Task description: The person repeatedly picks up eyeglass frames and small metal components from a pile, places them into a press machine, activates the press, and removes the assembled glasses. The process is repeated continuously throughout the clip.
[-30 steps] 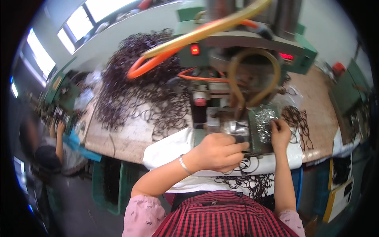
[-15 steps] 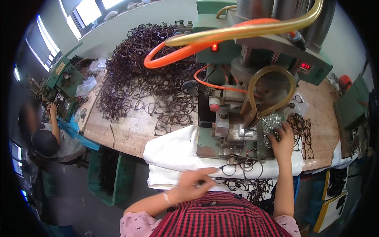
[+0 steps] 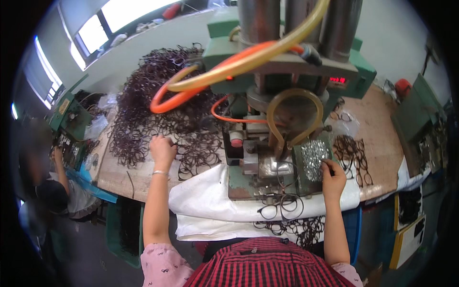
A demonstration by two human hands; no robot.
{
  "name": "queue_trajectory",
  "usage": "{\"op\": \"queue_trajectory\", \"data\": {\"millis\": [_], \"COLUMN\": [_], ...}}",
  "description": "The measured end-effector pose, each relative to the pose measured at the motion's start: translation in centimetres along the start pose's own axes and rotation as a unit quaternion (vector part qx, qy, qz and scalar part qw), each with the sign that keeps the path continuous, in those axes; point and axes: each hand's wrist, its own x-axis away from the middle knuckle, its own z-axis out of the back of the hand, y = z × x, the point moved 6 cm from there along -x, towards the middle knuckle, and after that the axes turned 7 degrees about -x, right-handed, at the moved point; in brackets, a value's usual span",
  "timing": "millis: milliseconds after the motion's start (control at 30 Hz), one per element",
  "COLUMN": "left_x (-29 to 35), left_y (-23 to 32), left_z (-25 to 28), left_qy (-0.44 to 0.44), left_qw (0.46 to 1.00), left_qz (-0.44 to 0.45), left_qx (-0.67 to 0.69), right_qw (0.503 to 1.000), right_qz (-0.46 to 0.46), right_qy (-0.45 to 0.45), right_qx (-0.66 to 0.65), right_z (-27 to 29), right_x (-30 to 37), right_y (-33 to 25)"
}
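My left hand (image 3: 163,152) reaches to the near edge of a large heap of dark eyeglass frames (image 3: 165,93). Its fingers are curled closed beside loose frames, and what lies between them is hidden. My right hand (image 3: 333,177) is at the right edge of a tray of small shiny metal pieces (image 3: 313,160), thumb and fingertips pinched together; anything in the pinch is too small to make out. Between my hands stands a green press machine (image 3: 239,184). At its front edge an eyeglass frame (image 3: 284,208) hangs above white cloth, apart from both hands.
White cloth (image 3: 201,191) covers the table's front edge. More eyeglass frames (image 3: 306,229) lie near my apron, others (image 3: 353,155) right of the tray. Orange and yellow hoses (image 3: 267,52) loop before the press. A person (image 3: 57,191) works at another machine on the left.
My left hand has moved from in front of my apron out left to the heap of frames. My right hand has drawn from over the metal pieces to their near right edge, its fingers now pinched.
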Motion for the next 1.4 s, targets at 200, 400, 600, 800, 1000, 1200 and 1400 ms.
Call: {"op": "queue_trajectory", "data": {"millis": [200, 400, 600, 800, 1000, 1200, 1400], "left_x": [6.9, 11.6, 11.0, 8.8, 15.4, 17.9, 18.5], "left_y": [-0.9, 6.5, 12.3, 16.6, 18.0, 23.5, 24.9], "left_z": [5.0, 4.3, 17.8, 20.4, 23.1, 18.4, 16.1], "left_qy": [-0.141, -0.086, 0.067, 0.194, -0.277, -0.576, -0.527], "left_qw": [0.824, 0.324, 0.442, 0.659, 0.478, 0.394, 0.358], "left_qz": [0.097, 0.048, -0.140, -0.042, -0.153, 0.067, 0.106], "left_qx": [0.541, 0.941, 0.883, 0.726, 0.820, 0.713, 0.764], "right_qw": [0.990, 0.965, 0.915, 0.878, 0.953, 0.964, 0.962], "right_qz": [0.022, 0.089, -0.037, -0.071, 0.115, 0.010, 0.197], "right_qy": [-0.068, -0.180, -0.230, -0.230, -0.223, -0.060, -0.006], "right_qx": [-0.124, -0.170, -0.328, -0.414, -0.173, 0.259, 0.187], "right_z": [0.9, -5.9, -7.6, -8.6, -2.8, 2.0, -1.3], "right_x": [1.2, 0.0, 0.9, 2.3, 2.5, 2.7, 0.7], "right_y": [-6.3, -13.9, -13.3, -14.1, -12.5, -2.6, -2.9]}}
